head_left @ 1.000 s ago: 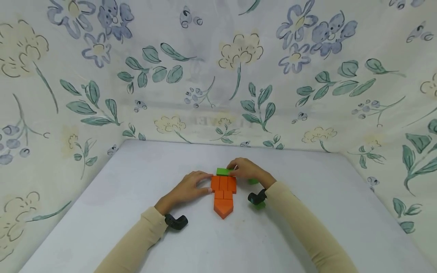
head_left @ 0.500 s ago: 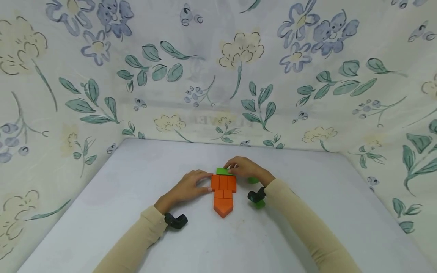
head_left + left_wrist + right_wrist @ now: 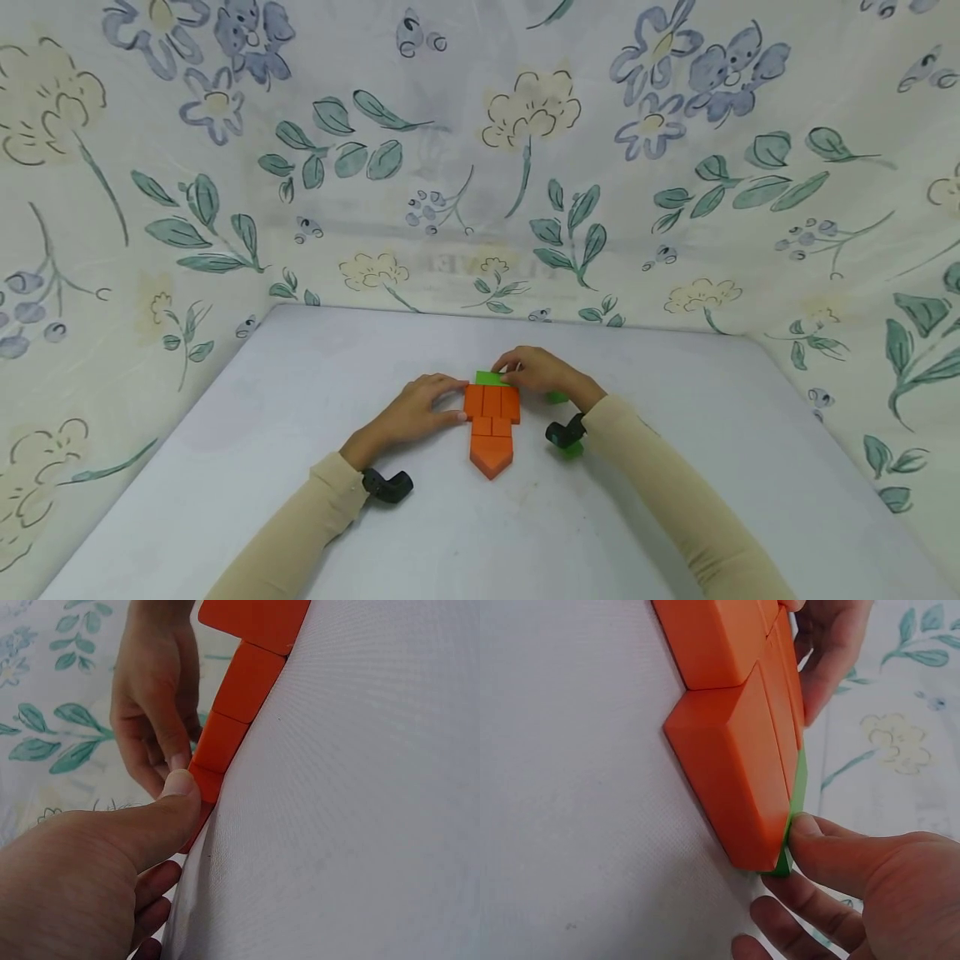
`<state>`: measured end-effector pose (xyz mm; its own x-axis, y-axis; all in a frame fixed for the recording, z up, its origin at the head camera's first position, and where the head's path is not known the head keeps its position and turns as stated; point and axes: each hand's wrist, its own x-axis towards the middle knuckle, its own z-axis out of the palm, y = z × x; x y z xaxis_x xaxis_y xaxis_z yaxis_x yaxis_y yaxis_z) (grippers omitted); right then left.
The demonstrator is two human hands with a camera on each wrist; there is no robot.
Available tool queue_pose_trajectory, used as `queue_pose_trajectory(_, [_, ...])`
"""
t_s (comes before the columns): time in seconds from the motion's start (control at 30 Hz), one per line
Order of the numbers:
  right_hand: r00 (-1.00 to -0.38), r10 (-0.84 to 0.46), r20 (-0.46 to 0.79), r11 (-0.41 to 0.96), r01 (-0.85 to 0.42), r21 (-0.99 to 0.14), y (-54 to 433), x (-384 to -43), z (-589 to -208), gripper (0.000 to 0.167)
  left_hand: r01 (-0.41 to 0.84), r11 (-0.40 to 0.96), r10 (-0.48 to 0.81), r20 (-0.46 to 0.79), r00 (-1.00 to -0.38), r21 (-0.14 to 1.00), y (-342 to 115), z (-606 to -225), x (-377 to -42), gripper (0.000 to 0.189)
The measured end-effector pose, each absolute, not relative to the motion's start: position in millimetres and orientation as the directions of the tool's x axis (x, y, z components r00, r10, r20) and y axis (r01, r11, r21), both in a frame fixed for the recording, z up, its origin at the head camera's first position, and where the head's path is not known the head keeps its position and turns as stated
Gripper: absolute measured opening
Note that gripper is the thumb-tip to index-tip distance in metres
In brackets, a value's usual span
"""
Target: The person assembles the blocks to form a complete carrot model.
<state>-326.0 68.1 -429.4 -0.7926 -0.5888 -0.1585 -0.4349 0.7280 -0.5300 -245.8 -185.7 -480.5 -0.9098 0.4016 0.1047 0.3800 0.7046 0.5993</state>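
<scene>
Orange blocks [image 3: 491, 403] lie fitted together on the white table, ending nearest the wearer in a pointed orange block [image 3: 491, 457]. A green block [image 3: 488, 378] lies against their far edge. My right hand [image 3: 540, 369] pinches this green block between thumb and fingers; the right wrist view shows the thumb [image 3: 808, 825] on its edge. From the left, my left hand [image 3: 408, 411] touches the outer orange block with thumb and index finger spread. The left wrist view has its thumb tip [image 3: 180, 784] against the orange side, the other fingers partly hidden.
Two more green blocks lie right of the orange ones, one [image 3: 557, 397] partly hidden by the right wrist, the other [image 3: 572, 450] below the black wrist camera [image 3: 565, 432]. A floral cloth [image 3: 480, 167] stands behind and beside the white table [image 3: 330, 350].
The right hand's fingertips have shifted slightly left along the green block, which appears to sit a little closer to the orange blocks. The left hand stays in place.
</scene>
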Motion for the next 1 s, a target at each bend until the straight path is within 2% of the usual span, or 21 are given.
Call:
queue_pose_trajectory(0.47, [-0.797,-0.588,-0.138,0.729,-0.448,-0.518,71.4,-322.9,-430.0,0.028,0.385,0.700,0.401,0.114,-0.909,0.601,-184.7,-478.4,-244.4,0.058])
queue_pose_trajectory(0.57, [-0.796,-0.599,-0.083,0.710,-0.480,-0.515,80.9,-319.9,-428.3,0.028,0.373,0.700,0.401,0.097,-0.911,0.609,-182.1,-480.5,-242.5,0.058])
queue_pose_trajectory(0.73, [-0.792,-0.604,0.084,0.664,-0.559,-0.496,106.5,-311.5,-419.7,0.025,0.382,0.702,0.408,0.100,-0.907,0.601,-179.5,-483.9,-241.6,0.058])
queue_pose_trajectory(0.87, [-0.830,-0.543,0.129,0.671,-0.521,-0.527,128.7,-303.3,-419.2,0.023,0.391,0.707,0.409,0.112,-0.906,0.590,-181.3,-481.6,-242.8,0.058])
queue_pose_trajectory(1.0, [-0.876,-0.466,0.123,0.678,-0.443,-0.587,150.2,-296.7,-435.3,0.024,0.383,0.706,0.399,0.111,-0.910,0.596,-183.5,-479.0,-244.0,0.058])
